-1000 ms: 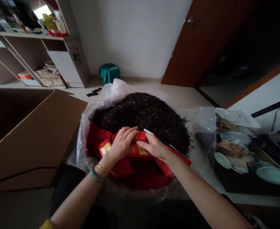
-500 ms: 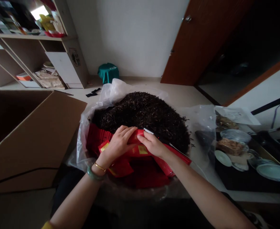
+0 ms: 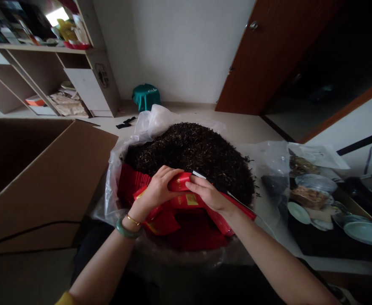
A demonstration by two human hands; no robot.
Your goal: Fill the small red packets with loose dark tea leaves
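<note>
A small red packet (image 3: 178,182) is gripped between my two hands, above the near part of the heap. My left hand (image 3: 160,186) curls over its left side, fingers on top and thumb beneath. At the packet's right end, my right hand (image 3: 207,192) pinches it with the thumb and fingers. More red packets with yellow labels (image 3: 191,200) lie just below my hands. Behind them rises a heap of dark, dried, tea-like leaves (image 3: 188,142) in a container lined with a clear plastic bag (image 3: 112,182). Beside my right fingertips shows a white edge (image 3: 199,174) of something mostly hidden.
An open cardboard box (image 3: 62,186) stands at left. On the right, a dark tray (image 3: 309,241) bears pale dishes (image 3: 366,232) and a clear tub (image 3: 312,197) of brown pieces. A green-covered bin (image 3: 146,96) is by the wall, near a brown door (image 3: 262,55).
The view has shifted slightly. My hands remain on the red packet, with the right fingers moved a little along its end.
</note>
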